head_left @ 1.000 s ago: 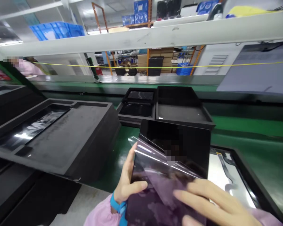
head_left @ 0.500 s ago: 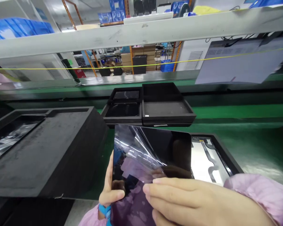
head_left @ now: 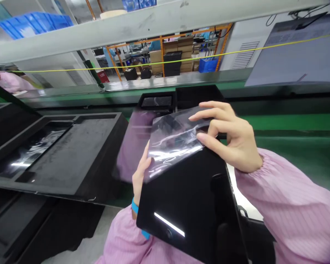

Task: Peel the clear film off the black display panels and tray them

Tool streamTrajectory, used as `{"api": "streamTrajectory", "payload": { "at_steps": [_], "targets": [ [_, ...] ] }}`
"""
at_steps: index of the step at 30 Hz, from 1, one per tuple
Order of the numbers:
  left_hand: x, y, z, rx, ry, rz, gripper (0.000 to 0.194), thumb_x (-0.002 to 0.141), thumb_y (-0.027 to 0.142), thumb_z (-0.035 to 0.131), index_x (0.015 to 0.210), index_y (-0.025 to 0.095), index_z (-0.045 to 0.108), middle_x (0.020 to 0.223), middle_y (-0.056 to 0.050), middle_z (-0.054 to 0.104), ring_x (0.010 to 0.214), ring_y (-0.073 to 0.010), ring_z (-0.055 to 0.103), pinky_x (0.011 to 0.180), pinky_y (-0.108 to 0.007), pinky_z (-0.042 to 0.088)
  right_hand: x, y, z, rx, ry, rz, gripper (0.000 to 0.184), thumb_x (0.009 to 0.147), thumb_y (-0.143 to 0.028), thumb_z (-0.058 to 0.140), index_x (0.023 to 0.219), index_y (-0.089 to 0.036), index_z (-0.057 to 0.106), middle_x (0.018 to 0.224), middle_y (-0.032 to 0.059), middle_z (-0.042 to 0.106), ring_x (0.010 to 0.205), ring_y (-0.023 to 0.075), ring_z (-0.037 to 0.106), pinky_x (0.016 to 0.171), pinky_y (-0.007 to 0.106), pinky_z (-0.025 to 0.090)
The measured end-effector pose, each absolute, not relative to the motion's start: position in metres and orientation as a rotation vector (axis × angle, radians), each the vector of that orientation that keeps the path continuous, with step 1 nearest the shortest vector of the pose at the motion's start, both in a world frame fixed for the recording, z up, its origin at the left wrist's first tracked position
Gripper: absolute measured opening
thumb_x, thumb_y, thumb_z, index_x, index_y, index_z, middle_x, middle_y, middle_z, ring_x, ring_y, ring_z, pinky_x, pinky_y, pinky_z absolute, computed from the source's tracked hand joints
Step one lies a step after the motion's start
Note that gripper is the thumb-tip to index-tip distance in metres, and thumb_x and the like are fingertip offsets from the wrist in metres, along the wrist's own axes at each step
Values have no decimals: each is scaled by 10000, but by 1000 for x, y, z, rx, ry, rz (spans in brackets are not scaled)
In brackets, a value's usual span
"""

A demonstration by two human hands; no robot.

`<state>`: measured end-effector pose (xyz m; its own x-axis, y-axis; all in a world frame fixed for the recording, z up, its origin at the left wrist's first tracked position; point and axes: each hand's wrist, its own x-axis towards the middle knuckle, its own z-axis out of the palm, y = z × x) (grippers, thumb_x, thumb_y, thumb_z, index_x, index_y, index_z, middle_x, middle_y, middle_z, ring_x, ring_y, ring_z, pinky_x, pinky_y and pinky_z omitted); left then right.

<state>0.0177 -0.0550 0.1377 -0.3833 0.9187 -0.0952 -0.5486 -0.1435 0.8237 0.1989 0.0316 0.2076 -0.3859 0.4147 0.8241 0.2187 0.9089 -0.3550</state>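
Observation:
A black glass tablet screen (head_left: 181,205) with a round button near its lower edge is tilted in front of me. My left hand (head_left: 141,172) grips it by the left edge, its fingers partly hidden behind the glass. Across the upper part lies a clear, wrinkled plastic film (head_left: 173,143); the lower glass shows bare and glossy. My right hand (head_left: 228,135) is at the upper right, thumb and fingers closed on the film's edge. A blurred purplish translucent sheet (head_left: 134,146) sticks out beyond the screen's left side; whether it joins the clear film I cannot tell.
At left stands a large black foam tray (head_left: 99,143) with a film-covered screen (head_left: 38,150) in its slot. Smaller black foam boxes (head_left: 200,93) sit behind my hands. A pale panel part (head_left: 236,187) shows under my right arm. A person in pink (head_left: 13,82) is at far left.
My right hand has moved up from the screen's lower middle to its upper right, with the film in its fingers. The screen has turned, and its lower glass now shows bare. The view has shifted.

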Motion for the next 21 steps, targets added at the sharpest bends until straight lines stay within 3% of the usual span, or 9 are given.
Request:
{"api": "streamTrajectory", "payload": {
  "at_steps": [4, 10, 21],
  "targets": [
    [15, -54, 134, 649, 1128, 1799, 302, 783, 205, 592, 1053, 215, 727, 1061, -8, 745, 1281, -265, 494, 1129, -366, 315, 191, 33, 204, -459, -1810, 501, 298, 781, -118, 579, 543, -204, 422, 907, 21, 676, 1053, 248, 571, 953, 437, 450],
    [9, -53, 122, 752, 1165, 1886, 154, 740, 217, 644, 829, 231, 768, 1099, 13, 733, 1306, -258, 467, 1094, -324, 366, 188, 39, 198, -452, -1726, 616, 259, 748, -102, 594, 543, -198, 469, 869, 30, 679, 1026, 237, 579, 932, 404, 443],
    [5, -52, 118, 900, 1245, 1924, 83, 611, 315, 748, 686, 280, 743, 1094, 33, 733, 1259, -279, 522, 1105, -376, 368, 183, 41, 194, -404, -1651, 668, 259, 708, -85, 603, 515, -202, 478, 805, -1, 674, 946, 224, 591, 888, 391, 436]
  ]
}}
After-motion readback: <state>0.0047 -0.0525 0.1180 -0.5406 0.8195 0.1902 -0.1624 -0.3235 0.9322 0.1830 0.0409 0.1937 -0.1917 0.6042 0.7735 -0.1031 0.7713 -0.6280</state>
